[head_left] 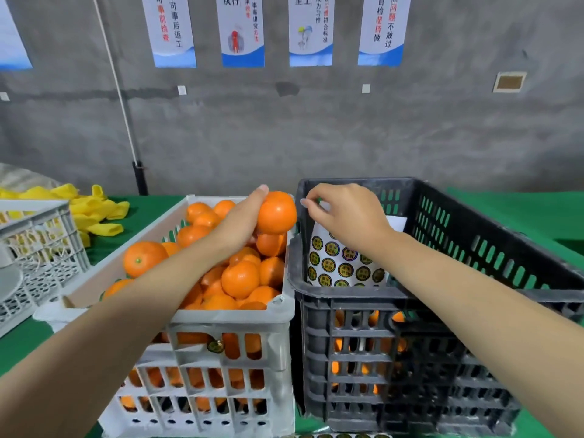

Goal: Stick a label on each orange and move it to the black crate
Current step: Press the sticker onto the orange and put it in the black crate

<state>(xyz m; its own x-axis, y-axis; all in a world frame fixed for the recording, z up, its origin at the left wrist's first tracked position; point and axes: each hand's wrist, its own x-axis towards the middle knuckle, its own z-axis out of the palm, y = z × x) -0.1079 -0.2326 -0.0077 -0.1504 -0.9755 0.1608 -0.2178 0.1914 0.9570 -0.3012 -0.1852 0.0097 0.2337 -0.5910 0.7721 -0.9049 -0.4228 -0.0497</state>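
Orange (276, 212) sits firmly in the left hand (240, 222) grip, raised above the white crate (202, 327). Right hand (344, 213) pinches what seems a label, over the black crate (442, 298). Better to press the sticker flat on smooth peel, then lower the fruit gently.

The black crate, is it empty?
No, the black crate holds a sticker sheet, and oranges show through its side slots.

Single head-worn wide-angle view, facing forward and down, close over two crates (284, 298) toward the wall (316, 137).
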